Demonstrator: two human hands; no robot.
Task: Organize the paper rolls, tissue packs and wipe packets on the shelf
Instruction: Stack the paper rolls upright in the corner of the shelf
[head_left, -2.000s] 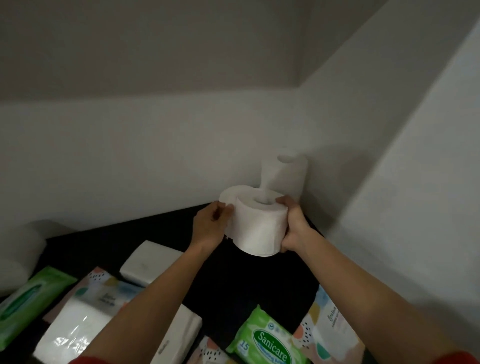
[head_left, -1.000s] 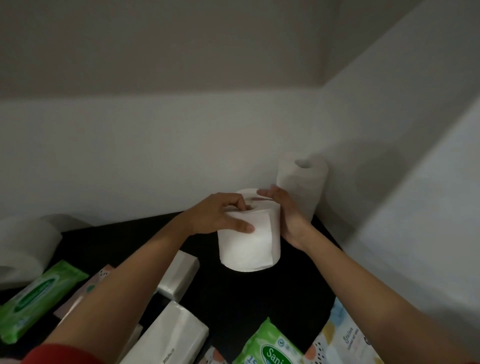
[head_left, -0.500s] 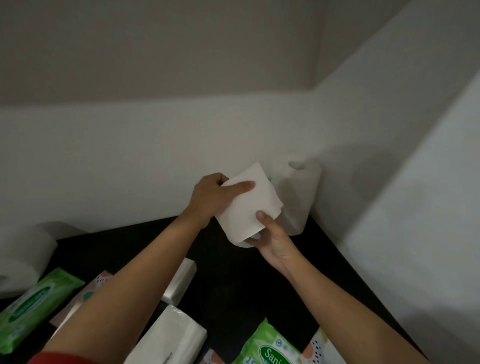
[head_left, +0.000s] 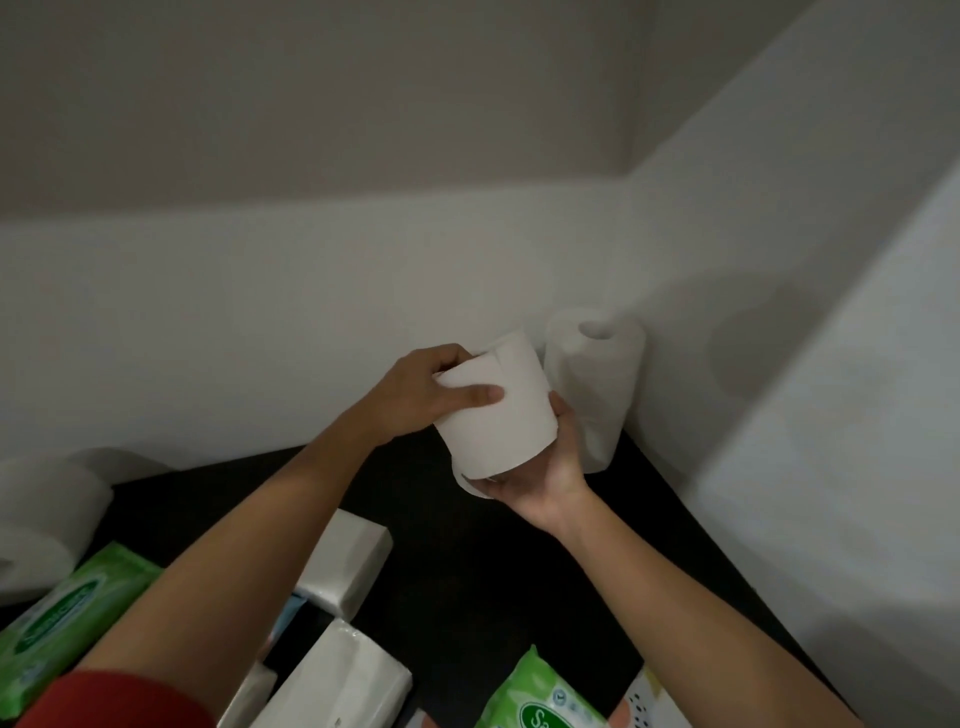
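Observation:
A white toilet paper roll is held tilted in the air above the black shelf. My left hand grips its upper end, thumb across its side. My right hand cups its lower end from below. A taller white paper towel roll stands upright in the back right corner, just behind the held roll. Another paper roll lies at the far left. White tissue packs lie under my left arm. Green wipe packets lie at the left and at the bottom.
White walls close the shelf at the back and on the right. A patterned packet shows at the bottom edge, right of the green wipes. Bare black shelf lies between the packs and the corner roll.
The roll stood upright on the shelf a second ago; both hands lifted it and tipped it, my right hand moving under its lower end. Since half a second ago it has barely moved.

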